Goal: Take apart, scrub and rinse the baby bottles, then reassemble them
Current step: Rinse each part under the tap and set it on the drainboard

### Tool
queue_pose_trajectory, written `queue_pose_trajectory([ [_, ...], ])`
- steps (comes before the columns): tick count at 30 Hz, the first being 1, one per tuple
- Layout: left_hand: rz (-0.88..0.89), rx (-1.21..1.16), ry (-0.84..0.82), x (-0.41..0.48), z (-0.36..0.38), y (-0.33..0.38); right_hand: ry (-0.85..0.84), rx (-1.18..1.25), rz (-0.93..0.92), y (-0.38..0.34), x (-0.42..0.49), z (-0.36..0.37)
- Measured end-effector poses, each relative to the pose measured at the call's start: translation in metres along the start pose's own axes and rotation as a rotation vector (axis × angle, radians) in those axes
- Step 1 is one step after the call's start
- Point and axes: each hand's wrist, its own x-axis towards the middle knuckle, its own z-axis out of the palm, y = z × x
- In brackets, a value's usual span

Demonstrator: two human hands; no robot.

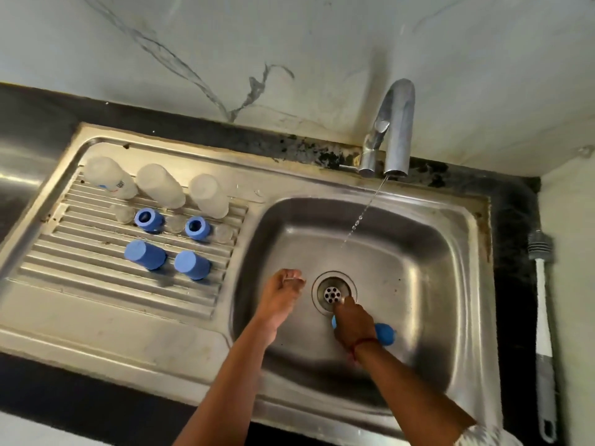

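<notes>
Well past halfway, by the look of things. Taking apart seems done, judging by the pieces laid out far left of the drain [333, 292]: three bottles [160, 185], seemingly upside down, at the back; three clear teats [175, 223] and two rings [146, 219] in a row nearer; two caps [145, 254] nearest. No foam visible on any of them, so probably scrubbed and rinsed already.

Grips a blue part [384, 333] in the right hand [352, 323], fingers curled over it, just on the near side of the drain and a little right. Too covered to tell cap from ring. Holds the left hand [281, 294] just left of the drain, fingers loosely curled, nothing plainly in it.

Tap [394, 123] beyond the drain, running thin. Stream [363, 214] falling beyond and right of the drain, well apart from the blue part, so no rinsing of it at present. Brush [542, 317] far right of the drain, touched by neither hand.

Left to do, at a guess: rinse this part, account for one more blue piece not in view, then refit teats, rings and caps on all three bottles. No bottle reassembled yet.
</notes>
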Motion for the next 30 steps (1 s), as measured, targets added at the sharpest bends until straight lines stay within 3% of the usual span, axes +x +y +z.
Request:
queue_pose_trajectory([
  [4, -0.001, -0.036, 0.028, 0.004, -0.002, 0.009, 0.095, 0.461, 0.079, 0.004, 0.018, -0.03],
  [8, 0.022, -0.081, 0.036, 0.005, -0.009, 0.022, 0.237, 1.366, 0.177, 0.005, 0.033, -0.084],
  [12, 0.072, -0.112, 0.02, 0.004, -0.013, 0.036, 0.254, 1.727, 0.038, 0.01, 0.036, -0.133],
  [20, 0.097, -0.157, -0.024, 0.012, -0.006, 0.051, 0.078, 1.808, -0.041, 0.005, 0.032, -0.164],
  [23, 0.109, -0.168, -0.052, 0.014, 0.002, 0.056, 0.103, 1.856, -0.061, 0.011, 0.031, -0.165],
  [27, 0.102, -0.177, -0.065, 0.018, 0.01, 0.061, 0.21, 1.743, -0.062, 0.013, 0.032, -0.169],
  [30, 0.09, -0.176, -0.061, 0.019, 0.013, 0.062, 0.152, 1.811, -0.06, 0.012, 0.026, -0.176],
])
